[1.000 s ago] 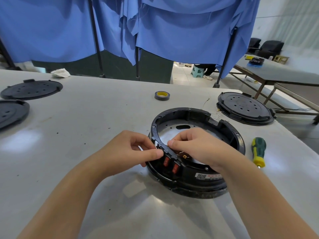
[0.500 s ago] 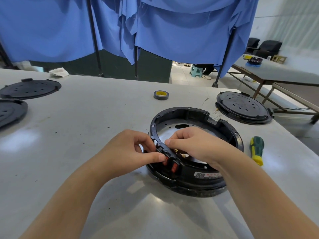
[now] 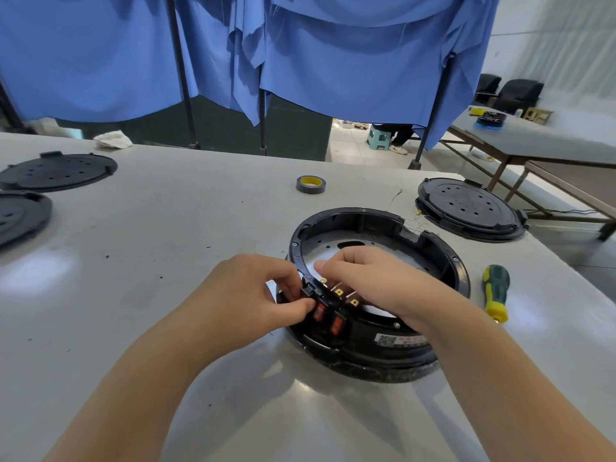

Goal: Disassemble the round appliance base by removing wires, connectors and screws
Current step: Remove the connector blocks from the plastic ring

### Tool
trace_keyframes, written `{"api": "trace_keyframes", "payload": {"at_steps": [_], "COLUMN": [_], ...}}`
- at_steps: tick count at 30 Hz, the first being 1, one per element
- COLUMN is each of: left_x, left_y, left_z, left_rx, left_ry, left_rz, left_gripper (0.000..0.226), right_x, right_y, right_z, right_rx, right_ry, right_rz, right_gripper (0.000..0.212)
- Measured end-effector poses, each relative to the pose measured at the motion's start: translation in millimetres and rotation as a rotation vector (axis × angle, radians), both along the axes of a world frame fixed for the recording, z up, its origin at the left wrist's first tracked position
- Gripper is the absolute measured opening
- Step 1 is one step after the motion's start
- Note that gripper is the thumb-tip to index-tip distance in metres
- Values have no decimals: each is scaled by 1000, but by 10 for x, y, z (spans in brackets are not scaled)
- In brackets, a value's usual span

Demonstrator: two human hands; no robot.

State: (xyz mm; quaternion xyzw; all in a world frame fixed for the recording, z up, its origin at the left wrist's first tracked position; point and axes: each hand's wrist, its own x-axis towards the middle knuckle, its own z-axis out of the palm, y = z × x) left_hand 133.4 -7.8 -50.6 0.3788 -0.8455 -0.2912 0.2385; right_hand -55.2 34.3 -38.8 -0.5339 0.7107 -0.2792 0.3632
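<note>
Blue curtains (image 3: 350, 55) hang behind a pale grey table (image 3: 166, 228), and the round appliance base (image 3: 376, 341) sits on it right of centre, just ahead of the person. It is a black ring with a shiny metal floor inside, a white label on its near wall and two red rocker switches (image 3: 328, 320) at the near-left rim, brass terminals (image 3: 340, 292) showing behind them. The left hand (image 3: 256, 295) pinches the switch block from outside. The right hand (image 3: 370, 278) curls down inside the ring; its fingertips are hidden, so whether it holds anything cannot be told. A green-and-yellow screwdriver (image 3: 496, 291) lies just right of the base.
</note>
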Motion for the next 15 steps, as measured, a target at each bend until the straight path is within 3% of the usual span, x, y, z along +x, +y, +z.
{"api": "trace_keyframes", "payload": {"at_steps": [15], "left_x": [-21], "left_y": [44], "left_z": [20], "left_rx": [-126], "left_ry": [-11], "left_rz": [6], "left_gripper": [11], "right_x": [10], "right_y": [-28], "right_z": [24], "right_rx": [23], "right_ry": [-12], "right_rz": [88], "right_gripper": [29]}}
